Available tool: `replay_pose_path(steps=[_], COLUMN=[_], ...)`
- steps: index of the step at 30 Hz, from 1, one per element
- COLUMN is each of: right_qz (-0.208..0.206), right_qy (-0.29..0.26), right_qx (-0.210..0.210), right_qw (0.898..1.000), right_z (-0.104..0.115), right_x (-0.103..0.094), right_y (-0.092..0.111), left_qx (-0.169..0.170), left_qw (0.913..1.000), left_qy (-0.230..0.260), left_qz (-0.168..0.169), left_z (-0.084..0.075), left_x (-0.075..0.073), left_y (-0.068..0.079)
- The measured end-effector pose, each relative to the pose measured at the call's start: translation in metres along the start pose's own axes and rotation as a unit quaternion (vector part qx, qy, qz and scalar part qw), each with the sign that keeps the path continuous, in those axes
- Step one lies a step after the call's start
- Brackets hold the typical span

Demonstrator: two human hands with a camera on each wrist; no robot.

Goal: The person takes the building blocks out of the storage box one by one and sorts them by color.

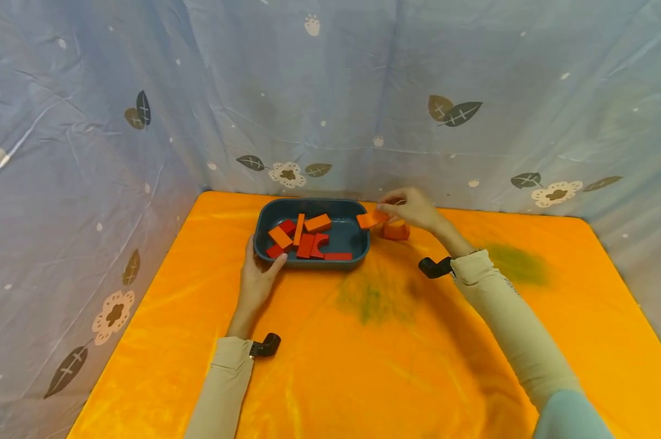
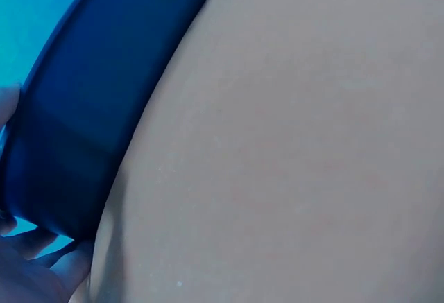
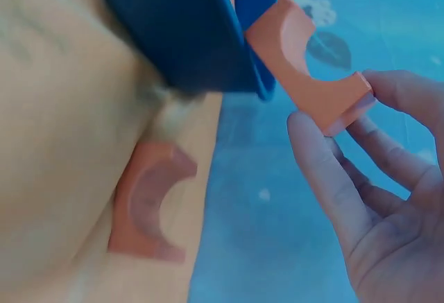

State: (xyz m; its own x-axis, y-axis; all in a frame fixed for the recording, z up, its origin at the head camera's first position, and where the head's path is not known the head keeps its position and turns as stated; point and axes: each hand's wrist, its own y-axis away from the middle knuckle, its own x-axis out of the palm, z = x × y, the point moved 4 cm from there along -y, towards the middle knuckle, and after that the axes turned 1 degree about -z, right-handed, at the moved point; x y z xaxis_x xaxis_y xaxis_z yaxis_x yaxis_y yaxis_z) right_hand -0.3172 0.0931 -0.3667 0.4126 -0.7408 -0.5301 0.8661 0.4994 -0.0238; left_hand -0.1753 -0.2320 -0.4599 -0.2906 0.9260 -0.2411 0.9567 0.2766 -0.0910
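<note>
Orange arched block (image 3: 302,89), smooth-faced and flat-ended, with a rounded cut-out through one long side. I observe my right grip (image 1: 415,210) clamped on one end in a pinch; the other end reaches away from that grip to the edge of a blue-grey tray (image 1: 325,264), and whether they touch I cannot tell. A second arched block (image 1: 396,231) rests below this grip on the yellow table (image 1: 418,378). My left grip (image 1: 257,280) is closed around the tray's corner, and red and orange blocks (image 1: 305,246) lie in the tray between the two grips.
</note>
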Motion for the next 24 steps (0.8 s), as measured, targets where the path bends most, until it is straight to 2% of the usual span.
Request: replay_pose_path(steps=[8, 12, 15, 19, 21, 24], right_qz=[-0.02, -0.048, -0.054, -0.051, -0.05, -0.05], right_qy=[-0.004, -0.048, -0.08, -0.086, -0.082, -0.08], right_qx=[0.066, 0.08, 0.098, 0.141, 0.166, 0.188], right_qw=[0.998, 0.994, 0.991, 0.985, 0.981, 0.978], right_z=[-0.02, -0.036, -0.049, -0.068, -0.078, -0.092], right_x=[-0.024, -0.038, -0.049, -0.059, -0.062, -0.065], right_y=[0.023, 0.033, 0.043, 0.056, 0.061, 0.068], left_qx=[0.004, 0.01, 0.014, 0.012, 0.009, 0.004], left_qw=[1.0, 0.9999, 0.9999, 0.9999, 0.9999, 0.9999], left_qy=[-0.004, -0.001, 0.0, 0.0, 0.005, 0.008], left_qz=[-0.004, -0.009, -0.008, -0.001, 0.003, 0.013], left_z=[0.002, 0.002, 0.002, 0.0, -0.002, -0.018], left_x=[-0.002, -0.001, 0.0, 0.001, 0.001, 0.0], left_y=[0.0, 0.001, 0.001, 0.001, 0.001, 0.007])
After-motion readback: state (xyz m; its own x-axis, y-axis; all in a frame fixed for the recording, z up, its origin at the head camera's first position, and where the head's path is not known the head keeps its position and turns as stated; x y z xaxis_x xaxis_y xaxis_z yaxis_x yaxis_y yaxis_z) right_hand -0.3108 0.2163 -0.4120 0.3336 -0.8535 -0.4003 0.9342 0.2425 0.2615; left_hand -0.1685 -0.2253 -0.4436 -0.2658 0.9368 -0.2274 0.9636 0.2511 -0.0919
